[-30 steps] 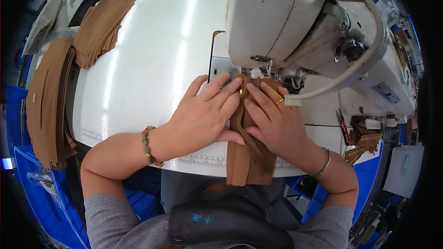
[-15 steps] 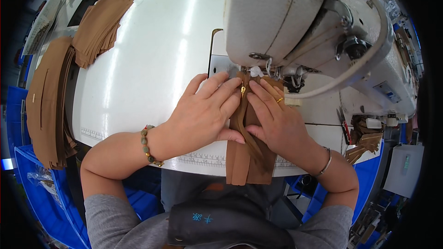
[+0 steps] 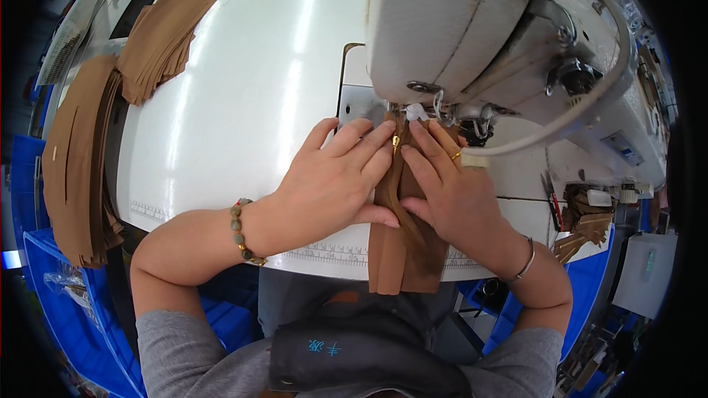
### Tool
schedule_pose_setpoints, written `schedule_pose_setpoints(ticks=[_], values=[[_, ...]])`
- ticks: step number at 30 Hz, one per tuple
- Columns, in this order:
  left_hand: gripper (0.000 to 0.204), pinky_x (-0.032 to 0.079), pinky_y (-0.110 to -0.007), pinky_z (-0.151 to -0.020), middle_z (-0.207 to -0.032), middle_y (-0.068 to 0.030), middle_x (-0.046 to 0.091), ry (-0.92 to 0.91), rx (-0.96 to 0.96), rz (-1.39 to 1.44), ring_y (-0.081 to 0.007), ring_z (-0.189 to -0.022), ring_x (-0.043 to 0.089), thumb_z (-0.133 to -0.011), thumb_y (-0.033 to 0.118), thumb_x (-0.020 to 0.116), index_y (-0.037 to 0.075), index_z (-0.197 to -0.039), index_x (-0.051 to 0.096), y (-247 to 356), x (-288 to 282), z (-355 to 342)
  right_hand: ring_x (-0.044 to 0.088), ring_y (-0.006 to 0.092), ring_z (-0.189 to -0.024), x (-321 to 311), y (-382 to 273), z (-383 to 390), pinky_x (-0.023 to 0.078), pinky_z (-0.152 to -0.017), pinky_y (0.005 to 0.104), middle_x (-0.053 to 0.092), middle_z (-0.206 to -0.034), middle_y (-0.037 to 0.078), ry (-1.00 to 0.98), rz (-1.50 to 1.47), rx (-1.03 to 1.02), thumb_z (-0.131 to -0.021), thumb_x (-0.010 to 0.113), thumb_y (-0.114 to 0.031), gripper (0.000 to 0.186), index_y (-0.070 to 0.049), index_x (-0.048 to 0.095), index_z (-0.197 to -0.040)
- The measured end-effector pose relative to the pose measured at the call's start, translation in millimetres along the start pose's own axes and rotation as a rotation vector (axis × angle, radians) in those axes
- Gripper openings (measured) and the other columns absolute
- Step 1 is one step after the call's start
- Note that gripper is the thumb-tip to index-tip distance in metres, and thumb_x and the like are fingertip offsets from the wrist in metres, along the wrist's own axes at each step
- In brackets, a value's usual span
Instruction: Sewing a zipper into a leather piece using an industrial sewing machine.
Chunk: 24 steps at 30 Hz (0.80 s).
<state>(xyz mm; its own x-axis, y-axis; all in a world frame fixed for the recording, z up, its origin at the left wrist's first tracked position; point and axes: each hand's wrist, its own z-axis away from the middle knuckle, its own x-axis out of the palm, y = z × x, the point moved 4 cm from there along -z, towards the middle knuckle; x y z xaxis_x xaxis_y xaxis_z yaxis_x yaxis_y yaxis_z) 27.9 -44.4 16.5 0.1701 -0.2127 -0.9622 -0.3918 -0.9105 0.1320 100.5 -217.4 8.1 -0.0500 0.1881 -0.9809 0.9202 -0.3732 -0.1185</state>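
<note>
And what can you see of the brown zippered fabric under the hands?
The brown fabric looks like smooth cloth, with a darker zipper strip curving loosely along it and a gold slider. It lies lengthwise on the white table, running in under the sewing machine, its far end hidden; its near end overhangs the table's front edge. The left hand and right hand rest on it, either side of the slider.

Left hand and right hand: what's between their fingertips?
The head view shows a gold zipper pull and brown cloth between the left hand and right hand.
</note>
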Motion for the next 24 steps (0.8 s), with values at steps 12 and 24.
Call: schedule_pose_setpoints(ticks=[12,24], values=[[0.091,0.041,-0.048,-0.111,-0.143,-0.0135,0.059,0.036,-0.009,-0.021,-0.0319,-0.128,0.054,-0.076,0.067,0.071,-0.003,-0.133,0.059,-1,2,-7,0.048,0.0332,-0.148,0,8,-2,0.058,-0.096,0.0396,0.05,-0.158,0.014,-0.028,0.019,0.039,-0.072,0.087,-0.026,0.08,-0.007,0.054,-0.142],[0.09,0.044,-0.043,-0.108,-0.143,-0.0121,0.061,0.003,-0.012,-0.014,-0.0304,-0.127,0.055,-0.076,0.063,0.073,-0.003,-0.135,0.061,7,-2,2,0.067,0.026,-0.096,-9,-2,-4,0.053,-0.103,0.0446,0.067,-0.099,0.007,0.24,0.08,-0.162,-0.08,0.077,-0.029,0.05,-0.008,0.066,-0.124]])
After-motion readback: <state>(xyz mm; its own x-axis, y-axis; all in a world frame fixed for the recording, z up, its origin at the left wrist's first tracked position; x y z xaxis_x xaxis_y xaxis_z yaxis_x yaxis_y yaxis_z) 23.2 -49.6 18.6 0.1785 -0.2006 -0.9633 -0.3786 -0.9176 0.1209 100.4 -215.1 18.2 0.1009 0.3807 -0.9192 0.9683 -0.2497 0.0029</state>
